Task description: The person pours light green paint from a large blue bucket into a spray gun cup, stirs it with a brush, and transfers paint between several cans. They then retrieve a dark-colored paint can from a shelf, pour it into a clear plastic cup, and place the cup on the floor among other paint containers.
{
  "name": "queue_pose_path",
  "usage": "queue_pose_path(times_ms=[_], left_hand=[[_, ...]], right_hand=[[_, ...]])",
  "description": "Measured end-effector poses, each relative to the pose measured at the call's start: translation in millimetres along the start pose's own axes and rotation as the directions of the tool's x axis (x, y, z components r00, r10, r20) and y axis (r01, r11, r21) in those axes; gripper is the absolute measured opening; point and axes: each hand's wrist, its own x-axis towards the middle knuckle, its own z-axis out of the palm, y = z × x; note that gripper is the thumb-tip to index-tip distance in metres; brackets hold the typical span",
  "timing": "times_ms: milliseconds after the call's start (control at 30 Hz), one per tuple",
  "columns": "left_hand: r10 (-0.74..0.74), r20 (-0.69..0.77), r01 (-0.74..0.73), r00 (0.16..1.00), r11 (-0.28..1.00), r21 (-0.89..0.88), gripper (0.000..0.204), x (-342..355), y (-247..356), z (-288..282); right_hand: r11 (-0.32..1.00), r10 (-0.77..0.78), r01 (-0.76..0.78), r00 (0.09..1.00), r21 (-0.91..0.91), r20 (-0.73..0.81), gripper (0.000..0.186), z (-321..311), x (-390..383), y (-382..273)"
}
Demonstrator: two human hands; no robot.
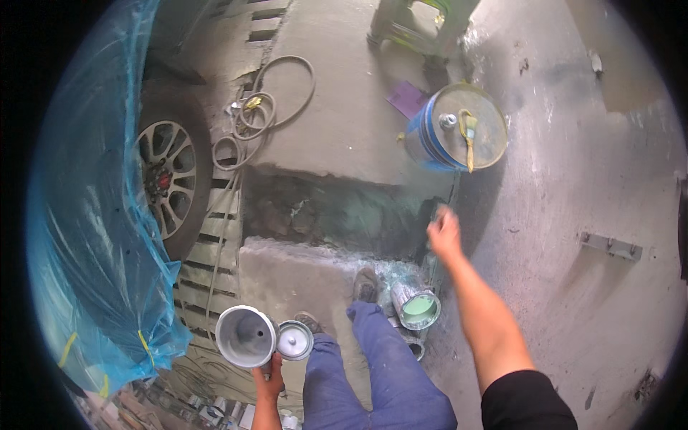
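My left hand [269,382] is closed around the handle of a spray gun under a grey metal cup [247,337]. The cup's top is uncovered, and its inside shows a dark hole at the bottom. Beside its rim is a round grey lid [294,340] with a centre knob; what supports it is hidden. Stretched forward, my right hand [446,233] has its fingers pinched together over a dark patch of floor [344,215]. Whether something small is between them cannot be made out. Near my right foot stands an open can of pale green paint [418,309].
A blue drum [430,132] ahead carries a paintbrush [470,140] and a small metal piece [447,121]. A coiled hose [276,122] lies by a car wheel [168,175] and blue plastic sheeting [93,201]. A green stool [423,29] stands farther off; a metal bar [610,246] is at right.
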Motion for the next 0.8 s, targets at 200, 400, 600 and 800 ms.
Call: queue_pose_path(times_ms=[200,400,600,800], left_hand=[[0.196,-0.105,-0.184,0.975,0.976,0.114,0.018,-56,-130,-21],[0.104,-0.005,-0.104,0.995,0.993,-0.049,0.057,-115,-137,-44],[-0.116,-0.145,-0.009,0.983,0.751,-0.66,0.059,-195,-144,-88],[-0.09,-0.689,-0.394,0.719,0.763,-0.512,0.036,-261,-188,-194]], right_hand=[[0.953,-0.104,-0.107,0.766,0.285,0.635,0.03,63,-223,-81],[0.923,-0.378,0.181,0.594,0.34,0.71,0.031,56,-317,-153],[0.882,-0.355,0.417,0.287,0.218,0.89,0.045,71,-374,-216],[0.924,-0.303,0.25,0.014,0.29,0.953,0.06,101,-530,-355]])
